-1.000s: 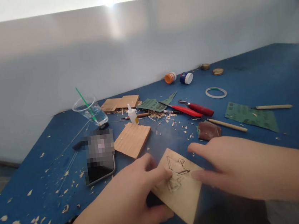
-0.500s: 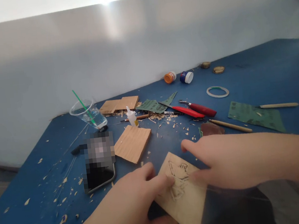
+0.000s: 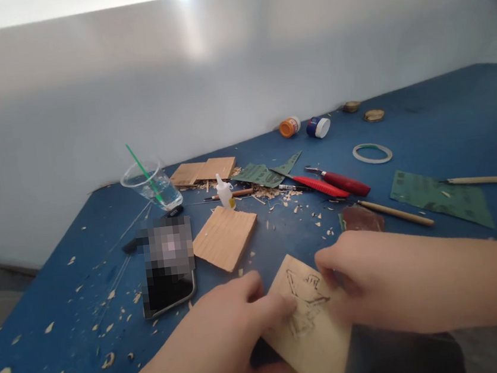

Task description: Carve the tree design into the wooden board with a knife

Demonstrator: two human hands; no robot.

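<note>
A pale wooden board [image 3: 320, 346] with a dark line drawing on its face lies tilted at the bottom centre. My left hand [image 3: 241, 325] grips its left edge, thumb on the drawing and other fingers low at the edge. My right hand [image 3: 352, 270] is closed at the board's upper right side, its fingertips blurred; whether it pinches something small cannot be made out. Just beyond sits a square wooden block [image 3: 226, 237], with a small white glue bottle [image 3: 225, 194] behind it.
On the blue table [image 3: 106, 274] are a phone [image 3: 170, 288], a tilted plastic cup [image 3: 154, 188] with a green straw, a red knife [image 3: 320, 185], a red-handled tool [image 3: 344, 183], green sandpaper [image 3: 442, 197], a wooden stick [image 3: 397, 212], a tape roll [image 3: 372, 153] and scattered shavings.
The table items appear slightly further right as the view shifts. My right hand has its fingers drawn in more and sits a little lower against the board's right side. My left hand keeps its grip.
</note>
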